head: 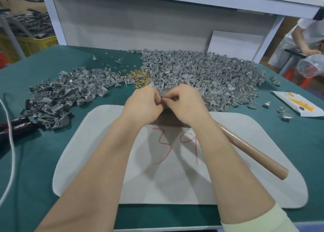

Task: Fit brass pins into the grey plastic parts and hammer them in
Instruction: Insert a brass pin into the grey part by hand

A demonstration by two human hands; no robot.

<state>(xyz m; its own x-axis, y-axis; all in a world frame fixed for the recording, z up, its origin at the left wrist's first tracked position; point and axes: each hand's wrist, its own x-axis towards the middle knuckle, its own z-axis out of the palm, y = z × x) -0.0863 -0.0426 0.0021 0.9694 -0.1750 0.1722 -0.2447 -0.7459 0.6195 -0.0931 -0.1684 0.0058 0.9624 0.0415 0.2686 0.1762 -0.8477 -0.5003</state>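
My left hand (pixel 142 104) and my right hand (pixel 184 102) meet above the far edge of a white board (pixel 263 161) marked "39" in red. Between their fingertips they pinch a small grey plastic part (pixel 162 97), mostly hidden by the fingers. I cannot tell whether a pin is in it. A heap of brass pins (pixel 140 78) lies just beyond my hands. A large pile of grey parts (pixel 210 73) spreads to the right and a smaller pile (pixel 70 93) to the left. A hammer's wooden handle (pixel 254 157) lies under my right forearm, its head hidden beneath the hands.
A green mat (pixel 35 161) covers the table. Black tool handles (pixel 15 124) and a white cable (pixel 12 152) lie at the left edge. A white and orange packet (pixel 298 103) sits at the right beside loose grey parts. Another person (pixel 305 44) stands at the far right.
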